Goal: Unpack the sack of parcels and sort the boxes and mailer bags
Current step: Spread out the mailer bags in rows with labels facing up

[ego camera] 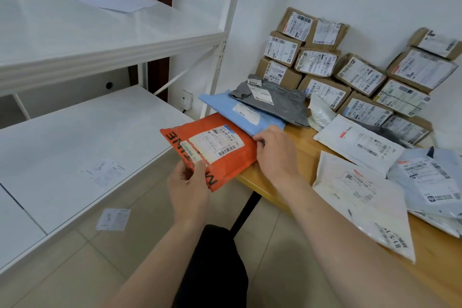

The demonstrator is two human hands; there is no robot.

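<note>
Fingers (183, 172) and thumb of the left hand (188, 190) pinch the near corner of the orange mailer (225, 155). The right hand (277, 155) curls its fingertips (261, 136) over the opposite edge. Between them the mailer lies label up, half past the table (297, 140) edge. Its long axis seems to run from one grip to the other, lettered edge leftward, though it looks nearly square. Beyond the right fingers, a blue mailer (240, 112) seems to overlap its far corner. Pulling could drag that one off, and a loose pinch would drop this one.
</note>
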